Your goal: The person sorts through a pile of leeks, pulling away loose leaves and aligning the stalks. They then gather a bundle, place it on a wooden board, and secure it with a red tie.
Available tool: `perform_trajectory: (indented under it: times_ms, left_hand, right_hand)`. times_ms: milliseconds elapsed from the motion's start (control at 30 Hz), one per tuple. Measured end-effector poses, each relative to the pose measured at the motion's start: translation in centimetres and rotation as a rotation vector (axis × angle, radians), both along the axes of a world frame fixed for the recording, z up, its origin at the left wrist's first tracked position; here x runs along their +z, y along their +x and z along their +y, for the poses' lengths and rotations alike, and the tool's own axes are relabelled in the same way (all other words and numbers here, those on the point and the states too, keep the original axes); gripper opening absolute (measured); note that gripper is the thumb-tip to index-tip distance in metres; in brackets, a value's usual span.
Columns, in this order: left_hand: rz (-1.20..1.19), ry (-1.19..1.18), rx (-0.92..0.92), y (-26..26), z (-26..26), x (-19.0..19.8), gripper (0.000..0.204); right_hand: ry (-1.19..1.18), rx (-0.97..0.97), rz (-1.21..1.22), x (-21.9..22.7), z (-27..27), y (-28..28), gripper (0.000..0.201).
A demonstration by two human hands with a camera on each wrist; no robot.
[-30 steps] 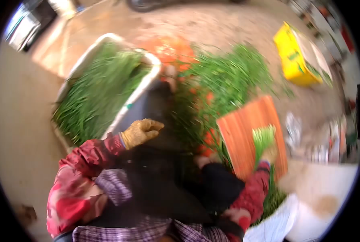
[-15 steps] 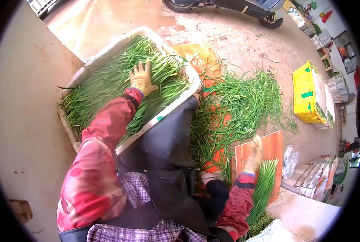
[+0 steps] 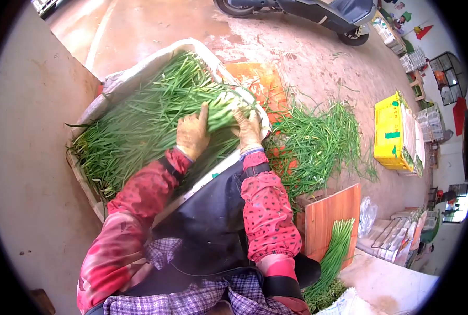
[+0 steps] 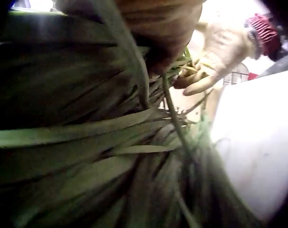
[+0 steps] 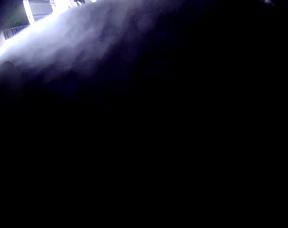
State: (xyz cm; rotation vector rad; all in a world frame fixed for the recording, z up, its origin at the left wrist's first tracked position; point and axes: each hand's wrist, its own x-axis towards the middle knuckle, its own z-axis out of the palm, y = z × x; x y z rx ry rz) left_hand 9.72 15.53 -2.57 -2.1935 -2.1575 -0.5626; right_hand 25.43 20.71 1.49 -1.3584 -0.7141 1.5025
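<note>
The green stalks (image 3: 139,121) fill a white basket (image 3: 201,184) on the person's left, lying lengthwise, with many tips reaching its near and left edges. Both gloved hands are over the basket's right part. The right hand (image 3: 250,130) grips the pale ends of some stalks near the right rim, its fingers and thumb bent round them. The left hand (image 3: 193,135) rests on the stalks just beside it, thumb raised; its fingertips are hidden, so whether its grip is closed round any stalks cannot be told. The left wrist view shows the right hand's bent fingers at the stalks; the right wrist view is mostly dark.

To the right of the basket, a loose pile (image 3: 318,147) of stalks spreads over an orange sheet (image 3: 263,79) and the floor (image 3: 297,58). Nearer the person, a neat bundle (image 3: 334,252) lies partly on a reddish-brown board (image 3: 323,215). A yellow crate (image 3: 387,131) stands farther right, and a scooter (image 3: 318,16) stands beyond the pile.
</note>
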Motion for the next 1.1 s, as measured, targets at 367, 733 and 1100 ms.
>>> perform_trajectory:
  times_ms: [367, 733, 1100]
  left_hand:
    - [-0.034, -0.413, -0.377, 2.1, -6.0, 8.7, 0.082]
    - [-0.864, -0.391, -0.167, 1.8, 1.0, 1.8, 0.053]
    - [-0.369, -0.334, -0.449, 3.3, -2.6, 5.1, 0.047]
  right_hand:
    - [0.249, -0.109, 0.184, -2.3, -3.3, 1.4, 0.060]
    - [0.193, -0.039, 0.212, -3.4, -4.6, 2.9, 0.053]
    - [0.198, -0.070, 0.245, -2.8, -6.5, 2.4, 0.047]
